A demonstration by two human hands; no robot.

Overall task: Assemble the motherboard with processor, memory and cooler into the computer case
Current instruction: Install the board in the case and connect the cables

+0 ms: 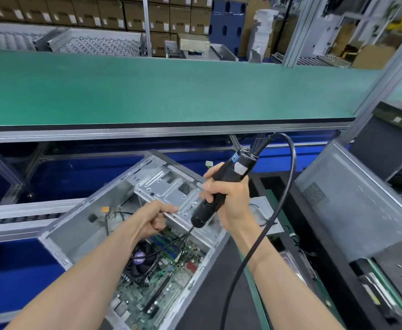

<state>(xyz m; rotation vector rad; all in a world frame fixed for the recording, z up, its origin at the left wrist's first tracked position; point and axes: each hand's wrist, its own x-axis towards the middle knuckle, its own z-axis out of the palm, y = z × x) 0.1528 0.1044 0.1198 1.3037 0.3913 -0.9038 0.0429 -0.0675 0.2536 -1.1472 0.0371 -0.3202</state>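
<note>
Motherboard with its cooler lies inside the open computer case, lower centre of the frame. Above it the right hand clasps an electric screwdriver, bit angled down toward the board. The left hand, fingers curled, seems to pinch something small; what, I cannot tell. Best to bring the bit upright over the screw before driving.
</note>
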